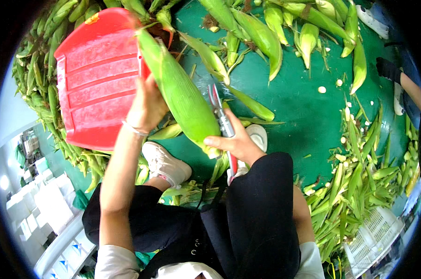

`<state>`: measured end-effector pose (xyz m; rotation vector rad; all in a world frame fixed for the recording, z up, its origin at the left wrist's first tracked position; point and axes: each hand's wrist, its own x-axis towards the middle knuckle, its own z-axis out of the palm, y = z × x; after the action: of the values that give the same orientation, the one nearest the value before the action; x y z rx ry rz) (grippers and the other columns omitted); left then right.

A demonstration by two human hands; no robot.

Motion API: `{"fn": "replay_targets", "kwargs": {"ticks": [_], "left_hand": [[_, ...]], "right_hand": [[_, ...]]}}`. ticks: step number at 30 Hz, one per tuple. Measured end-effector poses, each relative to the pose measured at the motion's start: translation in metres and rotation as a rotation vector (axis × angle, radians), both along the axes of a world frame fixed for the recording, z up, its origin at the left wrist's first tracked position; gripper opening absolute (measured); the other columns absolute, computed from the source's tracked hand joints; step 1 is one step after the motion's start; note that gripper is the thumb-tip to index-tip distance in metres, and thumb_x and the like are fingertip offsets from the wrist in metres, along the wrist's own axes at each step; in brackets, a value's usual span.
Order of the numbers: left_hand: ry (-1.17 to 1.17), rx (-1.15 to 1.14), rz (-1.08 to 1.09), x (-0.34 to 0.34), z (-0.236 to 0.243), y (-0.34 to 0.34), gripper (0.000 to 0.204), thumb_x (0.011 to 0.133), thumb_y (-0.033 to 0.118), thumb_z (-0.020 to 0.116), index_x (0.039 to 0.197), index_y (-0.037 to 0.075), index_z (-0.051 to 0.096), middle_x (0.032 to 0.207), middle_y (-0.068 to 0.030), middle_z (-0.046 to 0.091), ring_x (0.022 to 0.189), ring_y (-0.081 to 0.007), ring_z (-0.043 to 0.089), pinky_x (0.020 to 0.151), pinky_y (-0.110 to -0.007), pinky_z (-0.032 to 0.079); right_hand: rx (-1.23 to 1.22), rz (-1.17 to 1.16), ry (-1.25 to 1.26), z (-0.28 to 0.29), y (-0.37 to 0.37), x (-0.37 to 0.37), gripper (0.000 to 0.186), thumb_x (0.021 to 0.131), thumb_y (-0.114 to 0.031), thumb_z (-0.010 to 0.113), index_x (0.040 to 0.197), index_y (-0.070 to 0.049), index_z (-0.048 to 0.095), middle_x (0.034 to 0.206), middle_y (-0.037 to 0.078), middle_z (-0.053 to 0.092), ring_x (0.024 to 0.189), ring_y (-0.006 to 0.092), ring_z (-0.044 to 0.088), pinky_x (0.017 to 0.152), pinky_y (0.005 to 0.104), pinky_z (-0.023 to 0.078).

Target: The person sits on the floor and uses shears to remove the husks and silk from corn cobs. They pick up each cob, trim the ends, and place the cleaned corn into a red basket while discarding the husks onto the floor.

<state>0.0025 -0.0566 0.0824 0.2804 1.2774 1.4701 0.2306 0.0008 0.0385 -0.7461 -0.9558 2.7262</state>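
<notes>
- While both hands are busy up front, the husked-up green ear of corn (pixel 185 100) sits in the air between them, above the green floor (pixel 294 130).
- Long axis runs on a slant, upper left to lower right. Skinny tip points up-left, away from the person; fat stem end points down-right, back toward the knee.
- Left hand (pixel 148 107) is on the ear's left side, fingers tucked behind it and mostly hidden, looks like they're gripping it.
- Right hand (pixel 238 142) has its fingers wrapped round a grey-and-red hand tool (pixel 226 124), thumb pressed on the stem end.
- That tool lies just beside the ear's right side, nose pointing away, red handle toward the lap.
- Ribbed red plastic piece (pixel 99 83) is just left of the tip, a bit blurry there.
- More corn (pixel 261 39) is strewn across the floor ahead, plus a husk heap (pixel 350 190) off right.
</notes>
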Motion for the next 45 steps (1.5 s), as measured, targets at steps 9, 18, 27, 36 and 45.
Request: {"fn": "replay_targets", "kwargs": {"ticks": [9, 18, 27, 36, 45], "left_hand": [[0.485, -0.221, -0.512, 0.035, -0.025, 0.020, 0.042, 0.090, 0.039, 0.052, 0.111, 0.003, 0.057, 0.086, -0.0094, 0.062, 0.078, -0.0149, 0.058, 0.068, -0.029, 0.046], [0.574, -0.157, -0.827, 0.020, -0.041, -0.002, 0.046, 0.085, 0.042, 0.053, 0.100, -0.002, 0.058, 0.084, -0.0123, 0.061, 0.079, -0.0204, 0.058, 0.071, -0.032, 0.046], [0.292, -0.092, -0.786, -0.064, 0.068, -0.017, 0.080, 0.072, 0.076, 0.047, 0.086, -0.002, 0.057, 0.076, -0.0116, 0.058, 0.067, -0.0193, 0.059, 0.057, -0.030, 0.049], [0.981, -0.145, -0.423, -0.113, 0.064, 0.025, 0.029, 0.086, 0.000, 0.044, 0.114, -0.001, 0.054, 0.110, -0.0101, 0.060, 0.103, -0.0182, 0.057, 0.093, -0.032, 0.043], [-0.200, -0.149, -0.081, 0.046, -0.066, 0.066, 0.047, 0.089, 0.037, 0.058, 0.119, 0.001, 0.051, 0.111, -0.0161, 0.060, 0.099, -0.0257, 0.060, 0.088, -0.040, 0.048]], "right_hand": [[1.112, 0.112, -0.337, 0.009, 0.044, 0.025, 0.065, 0.067, -0.010, 0.063, 0.126, 0.004, 0.038, 0.112, 0.026, 0.049, 0.108, 0.0400, 0.048, 0.095, 0.0433, 0.038], [0.686, 0.042, -0.414, 0.003, 0.033, 0.024, 0.026, 0.075, -0.008, 0.060, 0.100, -0.002, 0.053, 0.078, 0.012, 0.059, 0.072, 0.0240, 0.062, 0.065, 0.0353, 0.048], [1.511, -0.095, -0.850, -0.046, 0.108, 0.039, 0.048, 0.069, -0.021, 0.071, 0.105, 0.000, 0.048, 0.098, 0.019, 0.054, 0.093, 0.0381, 0.052, 0.078, 0.0477, 0.044], [1.258, -0.112, -1.093, -0.110, 0.200, -0.004, 0.054, 0.069, -0.029, 0.076, 0.104, 0.001, 0.050, 0.097, 0.019, 0.060, 0.092, 0.0344, 0.060, 0.080, 0.0444, 0.049], [0.063, -0.172, -0.301, -0.061, 0.096, 0.070, 0.062, 0.073, -0.015, 0.071, 0.126, 0.003, 0.044, 0.105, 0.014, 0.060, 0.090, 0.0229, 0.061, 0.078, 0.0409, 0.053]]}}
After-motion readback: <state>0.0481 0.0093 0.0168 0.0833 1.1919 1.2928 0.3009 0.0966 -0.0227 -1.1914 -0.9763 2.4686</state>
